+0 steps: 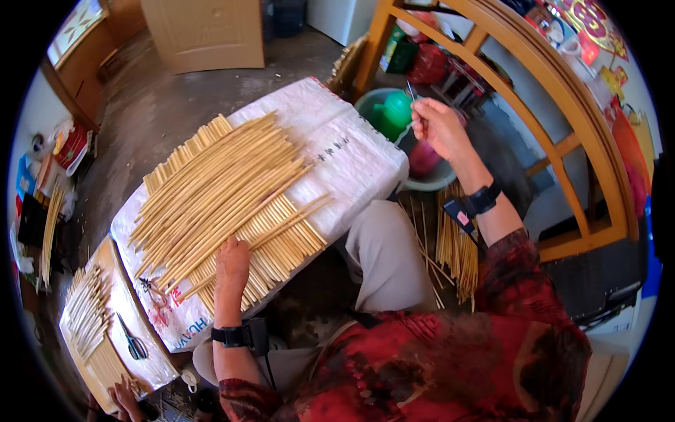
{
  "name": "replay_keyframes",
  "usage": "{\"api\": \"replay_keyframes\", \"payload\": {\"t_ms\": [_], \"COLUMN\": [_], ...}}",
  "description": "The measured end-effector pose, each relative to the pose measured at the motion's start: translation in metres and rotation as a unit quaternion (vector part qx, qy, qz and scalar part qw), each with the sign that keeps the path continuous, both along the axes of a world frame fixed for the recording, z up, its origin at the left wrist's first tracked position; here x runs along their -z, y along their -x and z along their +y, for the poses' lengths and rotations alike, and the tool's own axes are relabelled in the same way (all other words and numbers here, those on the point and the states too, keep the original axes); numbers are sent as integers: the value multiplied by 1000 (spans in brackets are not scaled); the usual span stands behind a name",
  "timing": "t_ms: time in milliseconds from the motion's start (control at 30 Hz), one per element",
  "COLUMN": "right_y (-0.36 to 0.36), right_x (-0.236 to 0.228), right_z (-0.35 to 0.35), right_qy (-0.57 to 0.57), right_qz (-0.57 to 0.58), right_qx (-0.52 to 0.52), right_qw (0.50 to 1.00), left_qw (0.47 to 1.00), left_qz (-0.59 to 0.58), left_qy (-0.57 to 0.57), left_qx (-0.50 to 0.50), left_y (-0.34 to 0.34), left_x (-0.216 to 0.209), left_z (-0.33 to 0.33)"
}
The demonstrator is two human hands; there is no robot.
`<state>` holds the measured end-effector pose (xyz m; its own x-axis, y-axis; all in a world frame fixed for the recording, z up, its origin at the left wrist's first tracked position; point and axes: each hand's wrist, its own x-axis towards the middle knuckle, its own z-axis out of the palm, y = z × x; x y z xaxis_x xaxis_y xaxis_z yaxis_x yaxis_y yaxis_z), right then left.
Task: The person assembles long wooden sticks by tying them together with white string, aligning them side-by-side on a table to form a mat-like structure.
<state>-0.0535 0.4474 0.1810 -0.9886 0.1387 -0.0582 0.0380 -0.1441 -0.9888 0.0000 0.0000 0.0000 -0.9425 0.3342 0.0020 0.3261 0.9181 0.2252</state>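
Long, straw-coloured stalks (218, 190) are piled lengthwise on a table covered with a white woven sheet (351, 158). Beneath them lies a mat-like row of shorter stalks (281, 235) side by side. My left hand (232, 266) rests at the near edge of the pile, fingers bent and closed at a stalk lying across the row; its fingertips are partly hidden. Raised to the right, my right hand (437, 126) pinches a thin metal needle (410, 90) pointing up. A pale strand (403, 135) hangs near that hand; I cannot tell whether it joins the needle.
At the lower left, a second small table holds more stalks (88, 316), dark-handled scissors (133, 344) and another person's hand (124, 399). A basin (430, 181) with a green container (394, 112) stands right of my table, beside a wooden frame (555, 144). Loose stalks (457, 246) lie below.
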Motion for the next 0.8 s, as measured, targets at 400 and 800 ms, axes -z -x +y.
{"api": "replay_keyframes", "payload": {"t_ms": [400, 800], "right_y": [-100, -153], "right_x": [-45, -10], "right_z": [-1, -8], "right_qy": [37, 161], "right_qz": [62, 26], "right_qx": [-86, -100], "right_qw": [994, 982], "left_qw": [995, 838], "left_qz": [65, -297], "left_qy": [61, -443], "left_qx": [-39, 112], "left_y": [-5, -63], "left_x": [-7, -151], "left_z": [15, 206]}}
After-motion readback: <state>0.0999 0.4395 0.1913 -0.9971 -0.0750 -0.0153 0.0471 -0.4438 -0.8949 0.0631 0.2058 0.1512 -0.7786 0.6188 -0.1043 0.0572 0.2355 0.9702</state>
